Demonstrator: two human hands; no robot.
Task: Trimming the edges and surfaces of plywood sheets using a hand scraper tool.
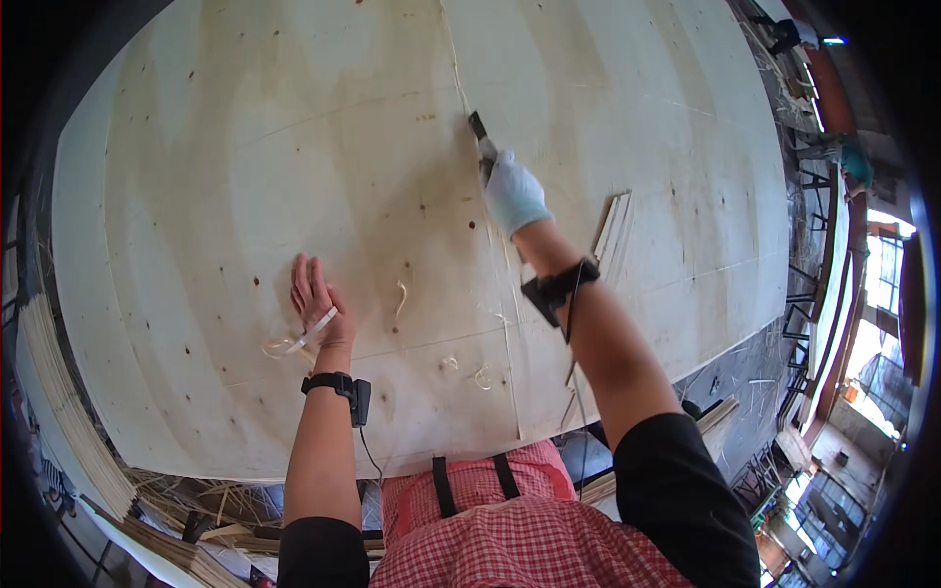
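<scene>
A large pale plywood sheet (372, 225) with brown knots lies in front of me. My right hand (514, 191), in a pale glove, is closed around a scraper (477, 124) with a flat dark end. The scraper's end meets a long seam (455, 69) that runs away from me across the sheet; much of its handle is hidden by the glove. Bare, my left hand (319, 306) rests on the sheet at the near left, fingers stretched out. A thin pale strip (312, 330) crosses it near the thumb, with a curl beside the wrist.
Several narrow wood strips (614, 230) lie right of my right forearm. Curled shavings (400, 297) are scattered near the seam. Stacked thin boards (69, 392) stand beyond the left edge. At the far right another person (855, 165) is beside a long bench.
</scene>
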